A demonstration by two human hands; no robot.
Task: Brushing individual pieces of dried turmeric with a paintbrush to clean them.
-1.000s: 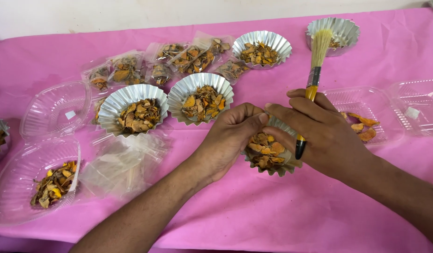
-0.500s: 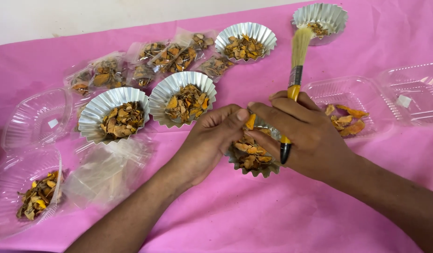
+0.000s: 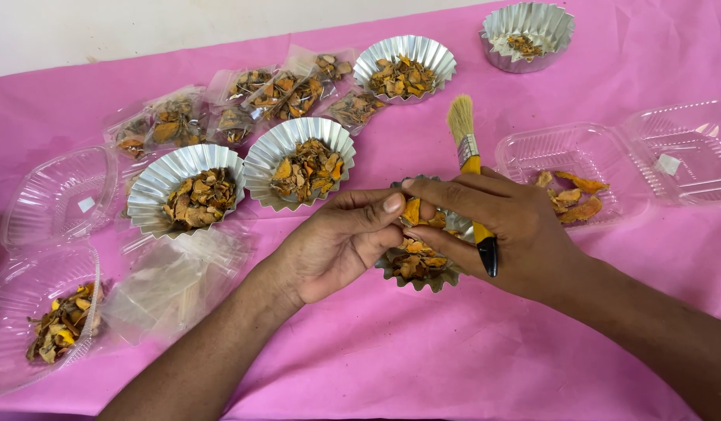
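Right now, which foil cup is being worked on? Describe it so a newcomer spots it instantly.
On the pink tablecloth, look at mid-table where both hands meet. The foil cup sits between the left hand and the right hand, holding orange-brown dried pieces. Unlike the other foil cups, it is gripped by fingers, beside a yellow-handled brush in the right hand.

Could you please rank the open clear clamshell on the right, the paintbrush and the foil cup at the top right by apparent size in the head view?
1. Clear clamshell, largest.
2. and 3. Paintbrush and foil cup: too close to rank; the right hand hides part of the brush.
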